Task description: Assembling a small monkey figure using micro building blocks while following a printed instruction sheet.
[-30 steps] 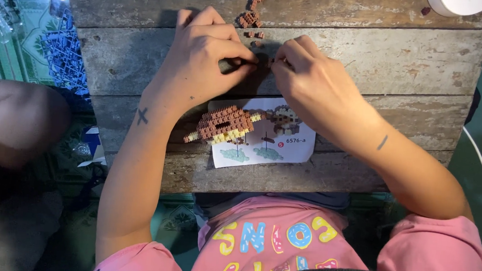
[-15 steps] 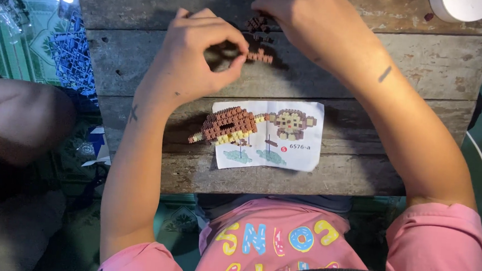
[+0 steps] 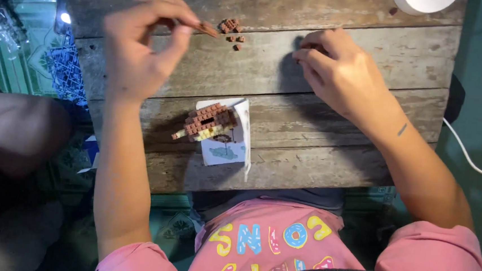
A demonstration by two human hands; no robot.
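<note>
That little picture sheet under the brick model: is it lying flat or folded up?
Partly folded up. The sheet lies under the brick model, and its right edge curls upward off the wooden table, hiding that side of the picture.

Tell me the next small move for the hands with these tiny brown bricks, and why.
Probably bring the left hand down toward the brick model. Its fingertips pinch a small brown piece, while the model lies untouched on the paper sheet, apart from both hands. The right hand rests fingertips-down on the wooden table, near the loose bricks; whether it grips one cannot be told.
</note>
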